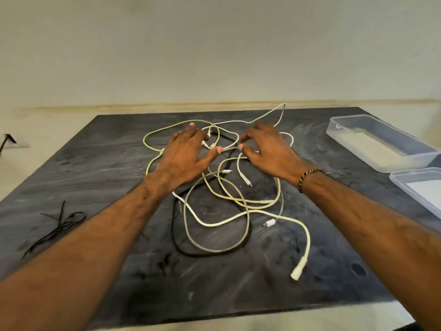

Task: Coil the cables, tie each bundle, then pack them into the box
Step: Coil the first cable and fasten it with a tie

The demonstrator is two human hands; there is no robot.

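While both forearms reach out from the near edge, the left hand (pixel 185 151) and right hand (pixel 267 149) sit over the far part of the cable tangle (pixel 222 187), palms down; left hand fingers spread and fairly straight, wide, thumb tip touching or just above a pale cable strand; right hand fingers loosely bent and spread, thumb tip near the same strand, slightly blurred; cannot tell if either hand actually pinches the strand, no closed grip visible; the two thumbs nearly meet, apart by a small gap; beaded bracelet (pixel 307 175) on the right wrist.

Cable tangle lies loose, uncoiled, on the middle of the dark table (pixel 95 163); mix of white, yellow-green and grey cables plus one black cable (pixel 181 247) looping along the near-left side of the tangle; yellow-green cable (pixel 152 134) arcs out on the far-left side of the tangle, partly under the left hand; one thin white strand runs off the far-right side of the tangle toward the table's back edge; thick white connector end (pixel 297 273) trails out near-right of the tangle; small white plug (pixel 269 222) just inside that trailing loop.

Clear plastic box (pixel 379 142), open, well to the right of the tangle, far side; clear lid (pixel 420 187) just nearer than the box, right of the tangle, cut by frame edge; bunch of black ties (pixel 57 225) well left of the tangle, near side; pale wall (pixel 214 56) behind.
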